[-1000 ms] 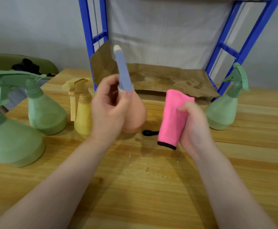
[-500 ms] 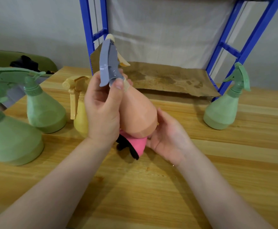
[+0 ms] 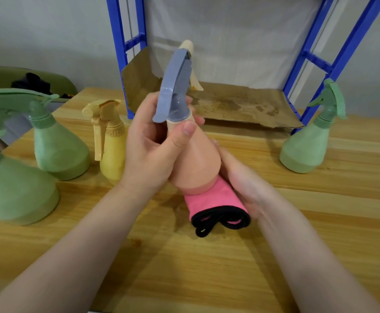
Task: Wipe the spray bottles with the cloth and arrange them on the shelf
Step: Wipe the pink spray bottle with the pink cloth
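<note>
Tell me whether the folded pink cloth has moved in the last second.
Yes. The folded pink cloth went from level with the yellow spray bottle down toward the camera, under the peach bottle.

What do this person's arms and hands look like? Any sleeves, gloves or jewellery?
Both forearms are bare right up to the picture's lower edge, so no sleeves show. The left hand and right hand wear no gloves; no rings, watch or bracelets are visible. The left thumbnail is short and unpainted.

left grip [image 3: 153,150] curled, right grip [image 3: 243,184] cupped

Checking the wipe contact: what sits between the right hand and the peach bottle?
In the head view, the pink cloth lies between the right hand and the peach bottle.
</note>
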Demonstrator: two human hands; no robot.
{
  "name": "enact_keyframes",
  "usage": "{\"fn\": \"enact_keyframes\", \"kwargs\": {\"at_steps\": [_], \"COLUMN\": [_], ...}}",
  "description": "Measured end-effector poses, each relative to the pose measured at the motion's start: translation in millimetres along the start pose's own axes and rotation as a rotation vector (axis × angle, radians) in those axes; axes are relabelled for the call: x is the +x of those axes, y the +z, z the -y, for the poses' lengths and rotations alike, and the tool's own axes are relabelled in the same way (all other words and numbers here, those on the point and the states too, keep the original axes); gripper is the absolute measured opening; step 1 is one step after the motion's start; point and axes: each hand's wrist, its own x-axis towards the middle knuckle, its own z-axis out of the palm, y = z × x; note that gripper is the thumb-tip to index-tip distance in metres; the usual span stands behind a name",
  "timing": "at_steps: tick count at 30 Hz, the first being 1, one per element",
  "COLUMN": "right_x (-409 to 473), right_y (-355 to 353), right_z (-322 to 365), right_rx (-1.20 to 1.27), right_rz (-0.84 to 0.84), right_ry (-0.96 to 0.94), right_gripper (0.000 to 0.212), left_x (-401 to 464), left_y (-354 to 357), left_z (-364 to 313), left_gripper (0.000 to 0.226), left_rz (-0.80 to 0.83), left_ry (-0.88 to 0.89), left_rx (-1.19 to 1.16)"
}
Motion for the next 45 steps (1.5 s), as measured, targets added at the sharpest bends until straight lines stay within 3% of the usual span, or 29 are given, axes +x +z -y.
{"fn": "enact_keyframes", "kwargs": {"at_steps": [3, 10, 13, 21, 34, 37, 41, 44, 45], "right_x": [-0.7, 2.8, 3.2, 3.6, -3.3, -2.7, 2.3, -2.1, -3.7], "right_y": [-3.3, 7.7, 12.8, 21.4, -3.8, -6.3, -4.0, -2.8, -4.2], "right_z": [2.5, -6.6, -9.5, -12.2, 5.7, 4.6, 0.4, 2.6, 4.0], "right_rx": [-0.118, -0.017, 0.102, 0.369, -0.192, -0.173, -0.377, -0.361, -0.334], "right_rz": [-0.16, -0.316, -0.275, -0.088, -0.176, -0.236, -0.495, -0.533, -0.537], "right_ry": [-0.102, -0.343, -0.342, -0.113, -0.094, -0.176, -0.521, -0.696, -0.737], "right_gripper": [0.055, 0.023, 0.025, 0.039, 0.056, 0.042, 0.017, 0.002, 0.006], "left_x": [-1.0, -4.0, -4.9, -6.8, -1.6, -3.6, -8.8, -12.7, -13.6], "left_y": [0.1, 1.7, 2.5, 5.5, 0.5, 2.4, 5.6, 6.7, 6.9], "left_z": [2.4, 6.6, 7.6, 5.6, 2.3, 2.7, 9.4, 14.3, 14.4], "left_gripper": [0.031, 0.029, 0.029, 0.025, 0.028, 0.028, 0.03, 0.026, 0.025], "left_rz": [0.027, -0.001, -0.008, -0.048, -0.002, 0.039, 0.077, 0.084, 0.09], "left_ry": [0.0, 0.012, 0.022, 0.023, 0.016, -0.039, -0.113, -0.178, -0.192], "left_rx": [0.01, 0.032, 0.03, -0.031, -0.087, -0.085, 0.002, 0.099, 0.112]}}
